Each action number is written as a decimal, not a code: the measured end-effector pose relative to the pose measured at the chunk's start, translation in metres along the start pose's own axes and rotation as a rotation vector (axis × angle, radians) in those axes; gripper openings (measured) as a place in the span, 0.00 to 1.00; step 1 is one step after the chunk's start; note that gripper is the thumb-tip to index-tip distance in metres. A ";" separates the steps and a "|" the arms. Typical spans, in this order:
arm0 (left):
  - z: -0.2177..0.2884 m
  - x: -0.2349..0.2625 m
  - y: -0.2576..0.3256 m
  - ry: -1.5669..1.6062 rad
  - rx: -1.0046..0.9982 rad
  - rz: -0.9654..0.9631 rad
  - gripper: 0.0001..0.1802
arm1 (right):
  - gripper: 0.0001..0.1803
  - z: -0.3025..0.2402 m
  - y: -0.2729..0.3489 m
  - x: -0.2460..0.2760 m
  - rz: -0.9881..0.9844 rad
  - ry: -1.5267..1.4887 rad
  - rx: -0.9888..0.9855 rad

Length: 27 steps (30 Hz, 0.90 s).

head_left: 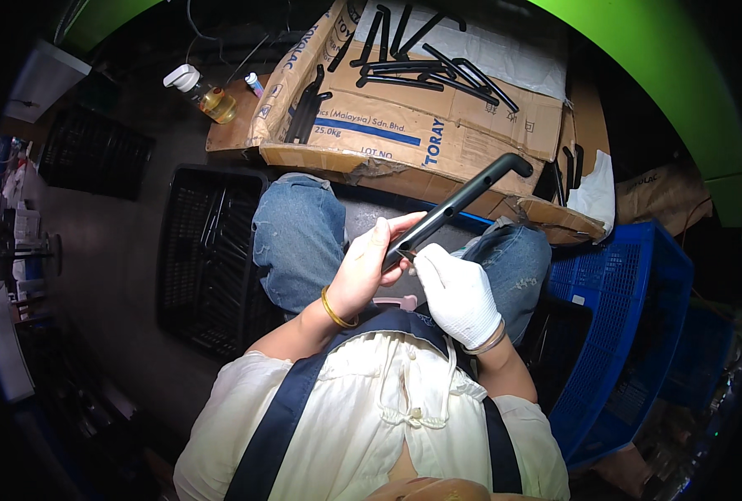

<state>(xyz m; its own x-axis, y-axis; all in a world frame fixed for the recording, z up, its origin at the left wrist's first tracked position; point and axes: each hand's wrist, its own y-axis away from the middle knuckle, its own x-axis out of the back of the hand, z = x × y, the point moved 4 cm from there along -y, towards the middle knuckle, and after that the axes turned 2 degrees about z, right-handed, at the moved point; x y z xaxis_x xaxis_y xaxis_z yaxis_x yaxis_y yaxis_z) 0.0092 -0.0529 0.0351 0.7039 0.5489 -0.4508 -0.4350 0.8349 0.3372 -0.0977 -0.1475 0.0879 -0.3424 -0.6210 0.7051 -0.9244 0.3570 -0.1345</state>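
My bare left hand (369,260) is closed round the lower end of a long black plastic handle (458,200) with a bent tip and small holes along it. The handle slants up to the right over my lap. My right hand (458,296), in a white knitted glove, pinches a small, thin, dark pointed tool (407,254) against the handle's lower part. Most of that tool is hidden by the gloved fingers, so its exact kind does not show. Beyond my knees, several similar black handles (421,71) lie loosely piled on an opened cardboard box (471,121).
At my left stands a black crate (170,250) filled with black handles; another dark crate (95,154) sits farther off. Blue plastic crates (613,351) stand on the right. A bottle of yellowish liquid (216,104) and a small tube (254,83) are left of the cardboard.
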 end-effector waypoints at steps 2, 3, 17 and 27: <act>-0.001 0.000 -0.001 0.010 -0.002 0.012 0.32 | 0.06 0.001 -0.002 -0.002 0.002 0.093 0.006; -0.001 0.000 -0.001 -0.008 0.008 0.012 0.32 | 0.06 0.000 -0.003 -0.003 -0.001 0.091 0.006; 0.002 0.003 0.001 -0.053 0.063 0.044 0.31 | 0.05 -0.002 -0.004 -0.008 -0.012 0.214 0.067; 0.005 0.001 0.002 -0.044 0.072 0.064 0.30 | 0.06 -0.002 -0.005 -0.007 -0.025 0.185 0.035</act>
<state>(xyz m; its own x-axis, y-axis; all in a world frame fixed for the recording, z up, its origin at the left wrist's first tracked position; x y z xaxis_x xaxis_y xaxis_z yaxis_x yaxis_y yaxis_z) 0.0117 -0.0512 0.0391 0.7009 0.5972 -0.3899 -0.4397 0.7923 0.4231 -0.0902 -0.1436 0.0850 -0.2855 -0.4889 0.8243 -0.9386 0.3163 -0.1375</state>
